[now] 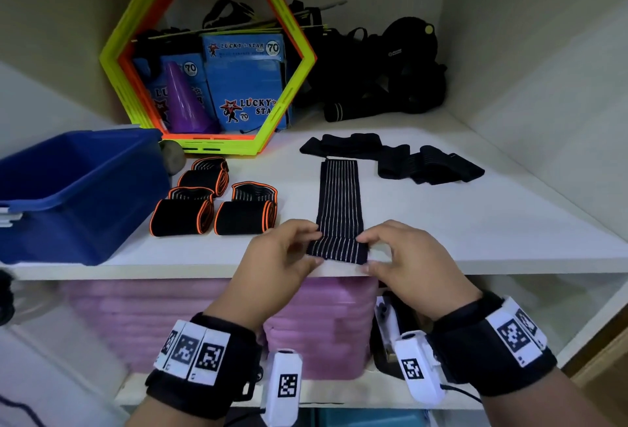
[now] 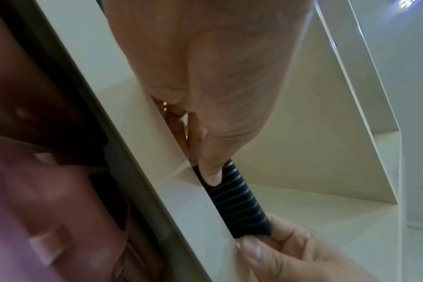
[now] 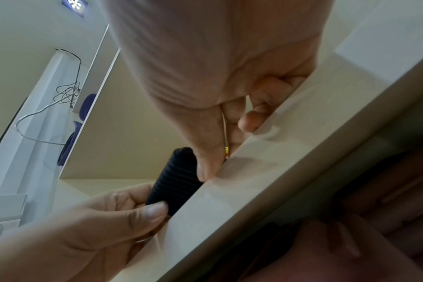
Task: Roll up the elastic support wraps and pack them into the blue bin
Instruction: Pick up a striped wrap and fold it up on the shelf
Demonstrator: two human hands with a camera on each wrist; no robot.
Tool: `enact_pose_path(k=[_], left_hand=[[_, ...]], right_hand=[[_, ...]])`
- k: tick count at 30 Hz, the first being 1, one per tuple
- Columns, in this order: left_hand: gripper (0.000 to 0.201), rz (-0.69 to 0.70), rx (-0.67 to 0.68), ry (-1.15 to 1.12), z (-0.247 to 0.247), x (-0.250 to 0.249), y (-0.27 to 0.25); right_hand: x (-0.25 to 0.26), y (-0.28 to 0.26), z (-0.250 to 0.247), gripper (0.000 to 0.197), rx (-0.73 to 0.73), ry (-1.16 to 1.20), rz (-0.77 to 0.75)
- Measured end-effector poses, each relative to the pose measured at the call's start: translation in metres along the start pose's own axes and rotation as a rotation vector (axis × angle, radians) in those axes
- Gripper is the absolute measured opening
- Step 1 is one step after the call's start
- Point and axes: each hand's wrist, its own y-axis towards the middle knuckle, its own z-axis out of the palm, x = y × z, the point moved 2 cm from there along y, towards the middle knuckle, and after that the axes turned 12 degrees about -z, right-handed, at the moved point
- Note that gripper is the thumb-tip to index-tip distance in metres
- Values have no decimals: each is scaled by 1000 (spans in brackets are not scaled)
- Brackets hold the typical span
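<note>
A long black elastic support wrap with thin white lengthwise stripes (image 1: 339,202) lies flat on the white shelf board (image 1: 475,222), its near end turned up into a small roll right at the shelf's front edge. The left hand (image 1: 282,256) pinches the roll's left end between thumb and curled fingers, and the right hand (image 1: 404,253) pinches its right end the same way.

The head view alone gives the layout: an open blue plastic bin (image 1: 68,188) stands at the left end of the same shelf, and between it and the striped wrap sit five rolled black wraps with orange edges (image 1: 214,202), close together in a cluster. Beyond the striped wrap's far end lie unrolled plain black wraps (image 1: 394,158), loosely folded across each other. At the back stand stacked yellow-green and orange hexagonal plastic frames (image 1: 207,59), with blue packets and a purple cone seen through the opening — and a heap of black straps and gear (image 1: 384,66) in the right rear corner. Pink foam blocks (image 1: 221,318) fill the shelf below.

The wrist views look up from beneath the shelf edge and show what the head view hides. The left wrist camera shows the thumb tip (image 2: 211,175) pressed on the ribbed roll, with the other hand's thumb under the roll's far end. The right wrist camera shows the roll (image 3: 176,181) standing just proud of the shelf edge — gripped at both ends, the right little finger resting on the board.
</note>
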Motion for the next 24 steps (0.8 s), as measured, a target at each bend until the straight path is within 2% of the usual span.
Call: enact_pose_path(k=[5, 9, 15, 19, 24], left_hand=[[27, -79, -43, -72, -1, -2, -2], [16, -106, -97, -75, -4, -9, -3], [8, -146, -209, -83, 1, -13, -4], [6, -125, -266, 6, 4, -17, -5], [12, -81, -317, 173, 4, -29, -4]], right_hand=[[-1, -1, 6, 11, -92, 12, 14], [-2, 1, 12, 26, -80, -100, 99], [2, 3, 9, 35, -82, -66, 134], [6, 3, 5, 43, -110, 6, 164], [12, 7, 5, 45, -170, 14, 217]])
